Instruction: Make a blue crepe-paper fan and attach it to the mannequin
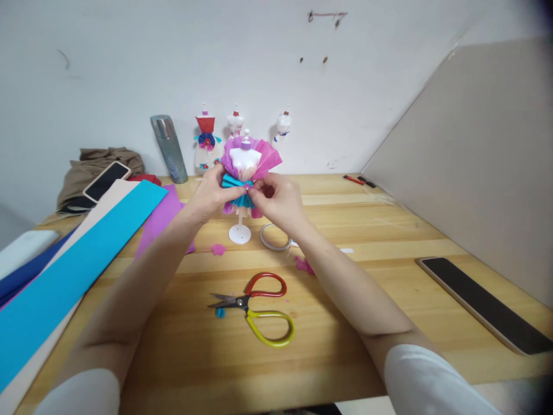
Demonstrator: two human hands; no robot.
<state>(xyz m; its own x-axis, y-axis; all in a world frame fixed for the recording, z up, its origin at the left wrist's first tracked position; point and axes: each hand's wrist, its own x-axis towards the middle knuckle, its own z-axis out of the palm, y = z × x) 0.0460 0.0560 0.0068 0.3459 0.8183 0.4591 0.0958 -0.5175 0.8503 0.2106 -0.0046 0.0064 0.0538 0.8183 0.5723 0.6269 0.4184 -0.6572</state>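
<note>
A small white mannequin [245, 158] stands upright on a round white base, with purple-pink pleated paper [270, 158] fanned behind its shoulders. Blue pleated paper [233, 182] wraps its waist, with a small pink piece at the centre. My left hand [212, 193] grips the waist paper from the left, thumb pressed near the pink piece. From the right, my right hand [276, 195] pinches at that same spot; its fingertips meet my left thumb. Below lie open scissors [242, 302] with one red and one yellow handle.
Blue paper strips [86, 259] and purple paper [162, 216] lie at left, near a phone [107, 181], brown cloth and a flask [168, 148]. Dressed mannequins [206, 129] stand by the wall. A tape roll [275, 237] and pink scraps [218, 249] lie centrally; a dark flat device [479, 300] is right.
</note>
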